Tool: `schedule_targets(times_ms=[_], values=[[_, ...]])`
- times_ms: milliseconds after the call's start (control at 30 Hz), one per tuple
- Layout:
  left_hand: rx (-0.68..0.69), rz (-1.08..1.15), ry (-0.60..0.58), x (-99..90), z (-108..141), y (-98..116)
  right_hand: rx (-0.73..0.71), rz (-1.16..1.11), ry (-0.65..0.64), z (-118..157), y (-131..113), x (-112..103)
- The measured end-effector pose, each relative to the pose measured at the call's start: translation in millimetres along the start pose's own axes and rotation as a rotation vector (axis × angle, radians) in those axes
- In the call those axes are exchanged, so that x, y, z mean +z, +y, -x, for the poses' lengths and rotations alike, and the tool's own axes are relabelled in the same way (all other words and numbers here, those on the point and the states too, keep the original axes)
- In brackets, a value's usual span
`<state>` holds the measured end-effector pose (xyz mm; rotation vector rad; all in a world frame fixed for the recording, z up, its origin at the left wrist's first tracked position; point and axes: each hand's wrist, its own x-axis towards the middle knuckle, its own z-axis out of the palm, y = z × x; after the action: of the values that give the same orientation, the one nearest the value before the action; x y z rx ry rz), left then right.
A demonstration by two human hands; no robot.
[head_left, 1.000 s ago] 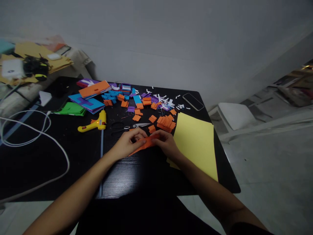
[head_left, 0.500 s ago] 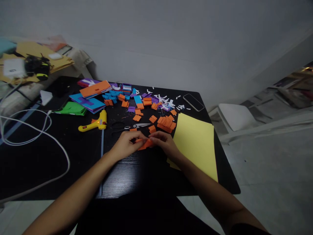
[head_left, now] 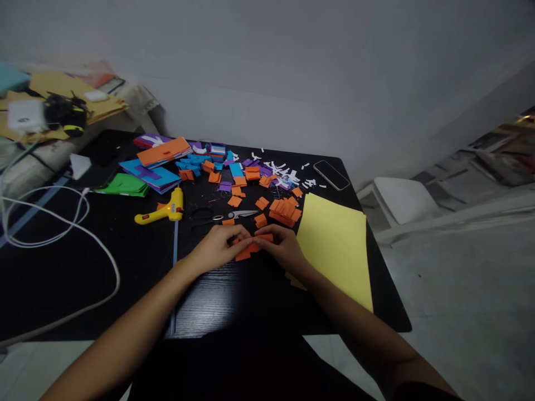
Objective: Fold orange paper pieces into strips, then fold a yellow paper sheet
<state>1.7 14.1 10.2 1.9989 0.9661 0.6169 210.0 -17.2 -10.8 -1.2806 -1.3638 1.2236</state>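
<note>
My left hand and my right hand meet above the black table, thumbs and fingertips pinched close together. Between them is a small folded orange paper piece, gripped from both sides. More orange paper shows just under my left fingers; how the pieces join is hidden. Ahead of the hands lie scissors with black handles and a stack of orange folded papers. A few single orange pieces lie around them.
A yellow glue gun lies left on a glue stick. Yellow sheets are on the right, a phone behind. White paper scraps litter the back. A white cable loops at left; coloured folded papers sit back left.
The orange paper between my fingers has turned a little, and more of it shows by my right fingers. Both hands stay in nearly the same place.
</note>
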Motion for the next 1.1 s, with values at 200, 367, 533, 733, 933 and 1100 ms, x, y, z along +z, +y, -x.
schedule_targets(times_ms=[200,367,533,733,933,1100], values=[[0.004,0.069,-0.005,-2.0,1,2,0.062,-0.04,0.014,-1,2,0],[-0.033,0.134,-0.012,-3.1,0,5,0.089,-0.162,0.126,-4,2,-1],[-0.052,0.193,-0.017,-1.3,0,3,0.127,-0.255,0.163,-4,2,-1],[-0.106,0.248,0.159,4.8,-1,-1,0.193,-0.54,0.035,-5,0,0],[-0.181,0.465,0.219,12.7,-2,0,0.186,-0.421,-0.16,-1,-4,3],[-0.191,0.463,0.13,16.1,-2,-3,0.188,-0.335,-0.006,-1,-1,0]])
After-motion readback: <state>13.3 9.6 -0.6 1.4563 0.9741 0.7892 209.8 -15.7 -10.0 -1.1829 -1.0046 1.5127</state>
